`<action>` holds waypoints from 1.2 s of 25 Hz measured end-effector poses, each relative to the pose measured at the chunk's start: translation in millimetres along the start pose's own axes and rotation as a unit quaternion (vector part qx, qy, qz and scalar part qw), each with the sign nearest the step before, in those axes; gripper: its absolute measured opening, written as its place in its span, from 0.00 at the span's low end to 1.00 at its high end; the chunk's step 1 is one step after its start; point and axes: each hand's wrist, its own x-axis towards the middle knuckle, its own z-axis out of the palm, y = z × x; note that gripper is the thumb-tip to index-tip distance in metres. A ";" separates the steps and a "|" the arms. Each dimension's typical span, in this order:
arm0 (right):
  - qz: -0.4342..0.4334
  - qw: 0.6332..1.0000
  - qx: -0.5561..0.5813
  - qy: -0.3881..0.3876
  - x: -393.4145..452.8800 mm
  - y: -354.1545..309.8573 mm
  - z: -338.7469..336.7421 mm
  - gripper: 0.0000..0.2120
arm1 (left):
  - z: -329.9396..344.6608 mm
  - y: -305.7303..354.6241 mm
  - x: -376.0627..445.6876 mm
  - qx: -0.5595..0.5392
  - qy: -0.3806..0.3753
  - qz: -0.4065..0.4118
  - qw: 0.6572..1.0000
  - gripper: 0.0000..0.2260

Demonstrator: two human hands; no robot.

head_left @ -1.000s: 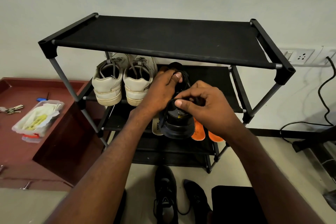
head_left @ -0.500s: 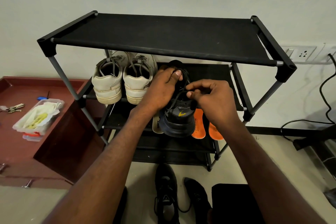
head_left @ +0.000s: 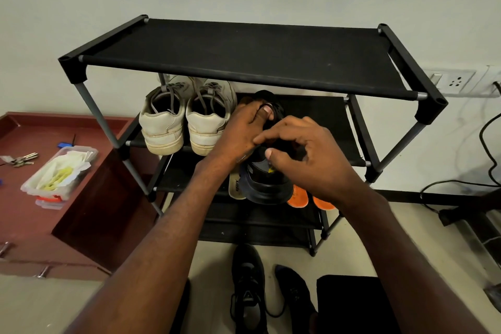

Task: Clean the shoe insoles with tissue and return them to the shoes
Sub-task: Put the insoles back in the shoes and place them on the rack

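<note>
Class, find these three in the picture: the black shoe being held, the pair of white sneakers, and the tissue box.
black shoe (head_left: 267,192), head view, on its heel
white sneakers (head_left: 162,127), head view, left shoe's heel
tissue box (head_left: 58,171), head view, on the tissues inside

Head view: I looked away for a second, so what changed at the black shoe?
The right hand shifted slightly at the black shoe's opening, fingers re-pinching there. The left hand kept gripping the shoe's front. White sneakers, orange insoles and rack stayed put.
</note>
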 end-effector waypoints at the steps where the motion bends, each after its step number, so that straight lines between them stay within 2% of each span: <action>1: -0.007 1.000 -0.018 -0.011 -0.3 -0.6 2.9 0.13 | -0.5 0.5 -0.9 -0.001 -0.004 -0.003 1.000 0.13; 3: -0.021 0.999 -0.026 0.017 0.9 -1.1 10.7 0.11 | -0.6 0.9 -2.1 0.003 -0.007 -0.011 1.000 0.12; 5: -0.003 0.994 0.072 0.078 4.1 -2.6 15.3 0.06 | -0.5 1.4 -2.3 -0.002 -0.009 -0.017 1.000 0.12; 7: 0.072 0.977 0.147 0.133 8.1 1.6 15.5 0.05 | -0.7 2.3 -2.9 -0.002 -0.003 -0.012 1.000 0.11; 8: 0.115 0.973 0.135 0.150 9.5 6.5 14.1 0.05 | -0.8 2.7 -3.4 0.005 0.001 -0.010 1.000 0.11; 10: 0.196 0.960 0.151 0.134 10.4 14.5 11.2 0.04 | -0.5 3.8 -4.4 0.026 0.003 -0.014 1.000 0.11; 12: 0.241 0.940 0.223 0.096 11.8 19.0 8.5 0.01 | 0.4 5.5 -5.1 0.044 0.003 -0.022 0.999 0.10; 14: 0.234 0.944 0.219 0.072 12.3 19.8 5.5 0.04 | 0.8 3.8 -3.9 0.044 0.009 -0.017 0.999 0.11; 17: 0.186 0.961 0.181 0.093 8.1 23.5 1.0 0.08 | 0.9 -3.3 -0.6 0.031 0.014 -0.029 0.999 0.11; 20: 0.174 0.970 0.137 0.097 -0.9 26.8 -1.3 0.09 | 2.5 -3.1 0.6 0.024 0.011 -0.050 0.998 0.14; 23: 0.163 0.968 0.155 0.112 -1.8 27.0 -3.2 0.09 | 0.1 5.7 -0.9 -0.010 0.005 -0.069 0.998 0.19; 24: 0.157 0.971 0.157 0.092 -2.4 26.4 -4.8 0.12 | -1.5 8.8 -2.5 -0.022 0.001 -0.079 0.997 0.20; 27: 0.157 0.975 0.155 -0.008 -8.0 26.5 -11.8 0.27 | -9.3 20.5 -11.4 -0.024 -0.038 -0.095 0.994 0.19; 30: 0.160 0.969 0.187 -0.033 -11.7 32.1 -16.2 0.35 | -18.3 28.2 -17.9 -0.026 -0.064 -0.054 0.996 0.17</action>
